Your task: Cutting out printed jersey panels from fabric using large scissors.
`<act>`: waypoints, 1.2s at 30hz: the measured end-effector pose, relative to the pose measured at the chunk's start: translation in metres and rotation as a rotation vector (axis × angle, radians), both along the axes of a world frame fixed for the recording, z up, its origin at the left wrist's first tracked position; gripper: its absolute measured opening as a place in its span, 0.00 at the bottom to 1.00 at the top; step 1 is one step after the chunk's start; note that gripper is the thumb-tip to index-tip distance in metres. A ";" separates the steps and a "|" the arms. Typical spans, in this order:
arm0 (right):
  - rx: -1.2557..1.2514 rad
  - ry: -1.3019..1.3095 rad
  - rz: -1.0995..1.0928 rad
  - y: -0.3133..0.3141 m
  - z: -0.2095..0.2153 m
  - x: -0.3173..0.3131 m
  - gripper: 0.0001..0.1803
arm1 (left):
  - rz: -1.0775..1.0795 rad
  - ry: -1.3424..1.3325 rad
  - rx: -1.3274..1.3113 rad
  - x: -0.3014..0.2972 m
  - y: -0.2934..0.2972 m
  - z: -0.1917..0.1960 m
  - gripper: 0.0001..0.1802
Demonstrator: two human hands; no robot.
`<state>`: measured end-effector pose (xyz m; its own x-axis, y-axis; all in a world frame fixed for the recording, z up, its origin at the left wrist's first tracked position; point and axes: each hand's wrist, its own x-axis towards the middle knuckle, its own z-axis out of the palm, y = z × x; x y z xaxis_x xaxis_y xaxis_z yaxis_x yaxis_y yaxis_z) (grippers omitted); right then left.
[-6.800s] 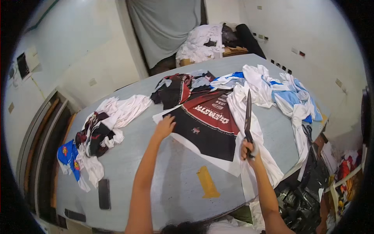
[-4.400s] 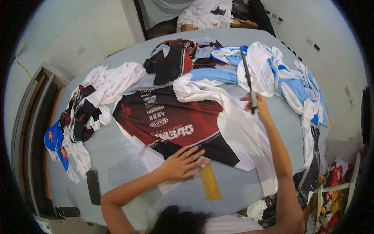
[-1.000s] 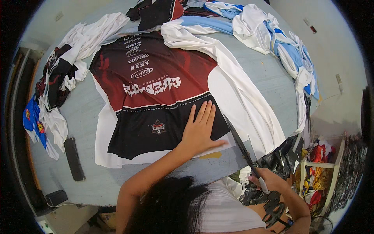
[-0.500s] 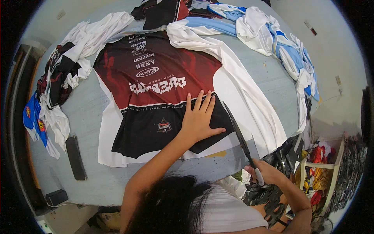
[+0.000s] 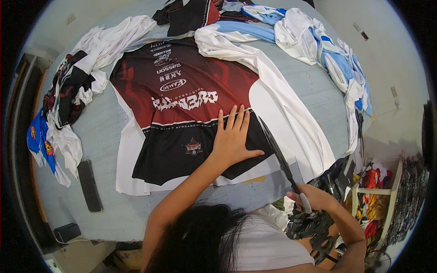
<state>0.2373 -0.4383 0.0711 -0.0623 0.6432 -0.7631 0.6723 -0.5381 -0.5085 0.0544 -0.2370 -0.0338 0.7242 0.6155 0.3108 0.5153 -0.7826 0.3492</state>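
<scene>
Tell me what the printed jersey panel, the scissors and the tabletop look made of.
Printed jersey panel: thin, smooth synthetic-looking knit, lying flat with a slight sheen.
Scissors: dark blades, probably metal; pale handle, likely plastic.
Tabletop: grey, matte, hard-looking sheet; exact material unclear.

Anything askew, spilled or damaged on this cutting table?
Nothing looks damaged or spilled. The printed red and black fabric panel lies flat under the left hand, and the right hand holds long scissors at its edge. Loose garments are heaped around the table, some hanging over its right rim.
</scene>
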 end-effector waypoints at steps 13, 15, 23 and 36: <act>-0.163 -0.008 -0.141 0.000 -0.001 -0.012 0.35 | 0.035 -0.035 0.069 -0.008 0.015 -0.005 0.48; -0.115 0.033 -0.134 -0.005 0.003 -0.014 0.35 | 0.036 -0.043 0.054 -0.010 0.014 -0.004 0.48; -0.073 -0.023 -0.138 -0.006 -0.004 -0.020 0.34 | 0.038 0.020 0.076 -0.011 0.013 -0.002 0.51; 0.091 -0.068 -0.123 -0.017 -0.020 -0.031 0.31 | 0.054 0.020 0.069 -0.012 0.009 -0.003 0.54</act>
<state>0.2059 -0.4548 0.0513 0.0709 0.7094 -0.7012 0.6390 -0.5721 -0.5141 0.0425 -0.2279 -0.0368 0.6969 0.6316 0.3397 0.5636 -0.7753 0.2851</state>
